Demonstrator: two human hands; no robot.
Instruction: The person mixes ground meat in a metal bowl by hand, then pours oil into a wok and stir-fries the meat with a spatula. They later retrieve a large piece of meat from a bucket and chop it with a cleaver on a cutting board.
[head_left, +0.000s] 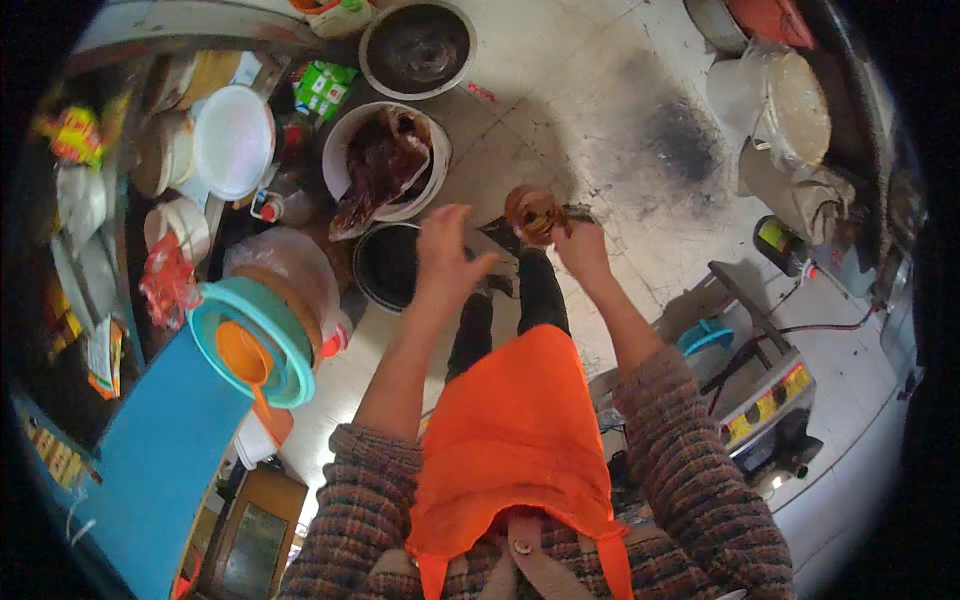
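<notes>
My right hand (582, 249) is closed on the edge of a round brownish object (533, 214), perhaps a small bowl or ladle, held over the floor. Its exact kind I cannot tell. My left hand (448, 259) is raised with the fingers apart, holding nothing, beside a dark round bucket (386, 266). Beyond it stands a white bucket (441, 161) with a dark reddish-brown, wet-looking mass (386, 154) hanging over its rim. Farther off is a round basin (466, 45) of dark liquid. An orange apron (517, 442) covers my front.
Turquoise basins (304, 379) with an orange dipper (244, 352) stand at left by a blue board (165, 457). A dark bottle (778, 244) lies on the floor at right, near a metal-framed appliance (772, 405). A plastic-wrapped bucket (799, 109) stands at upper right.
</notes>
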